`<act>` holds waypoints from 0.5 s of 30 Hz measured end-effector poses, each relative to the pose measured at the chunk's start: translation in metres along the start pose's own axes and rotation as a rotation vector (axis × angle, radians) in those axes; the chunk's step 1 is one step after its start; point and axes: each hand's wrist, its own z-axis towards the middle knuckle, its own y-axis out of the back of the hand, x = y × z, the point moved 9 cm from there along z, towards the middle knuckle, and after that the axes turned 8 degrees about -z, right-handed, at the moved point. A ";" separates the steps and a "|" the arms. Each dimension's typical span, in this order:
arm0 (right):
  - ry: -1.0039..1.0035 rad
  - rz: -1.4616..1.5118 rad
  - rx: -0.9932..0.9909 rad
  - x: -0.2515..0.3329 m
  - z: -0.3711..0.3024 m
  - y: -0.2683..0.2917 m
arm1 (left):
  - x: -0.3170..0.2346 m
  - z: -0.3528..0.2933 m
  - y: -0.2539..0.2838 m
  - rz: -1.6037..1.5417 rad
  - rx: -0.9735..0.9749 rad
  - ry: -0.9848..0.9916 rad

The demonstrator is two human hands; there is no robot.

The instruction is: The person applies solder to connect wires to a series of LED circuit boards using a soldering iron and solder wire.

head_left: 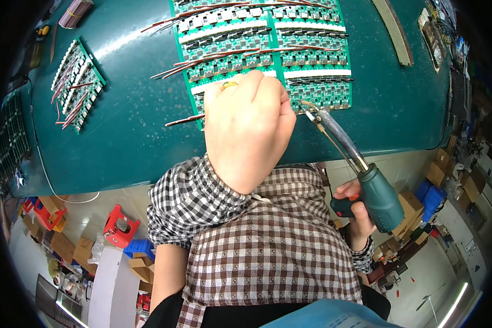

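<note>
My right hand (359,216) is wrapped round the grip of a green soldering gun (381,199). Its metal barrel slants up and left, with the tip beside the lower edge of a large green circuit board panel (317,57). Over the panel's lower left part, my left hand (250,123) is closed, knuckles up; its fingertips and anything in them are hidden. A red-brown wire (183,120) sticks out to the left from beneath this hand. Rows of white connectors and dark parts cross the panel. More red and dark wires (202,58) lie across it.
At the left of the green table (131,109) lies a smaller stack of boards with wires (79,85). A wire bundle (75,13) is behind it. A curved strip (394,33) and a metal tray (432,41) sit at the far right. A red stool (120,226) stands on the floor.
</note>
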 end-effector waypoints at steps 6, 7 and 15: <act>-0.018 -0.035 0.010 -0.001 -0.001 0.000 | -0.001 0.001 -0.001 0.001 0.015 0.023; -0.023 -0.051 0.019 -0.002 -0.001 0.000 | -0.002 0.001 0.000 -0.007 0.015 0.025; -0.042 -0.073 0.035 -0.004 -0.002 0.001 | -0.003 0.002 0.000 -0.013 0.019 0.034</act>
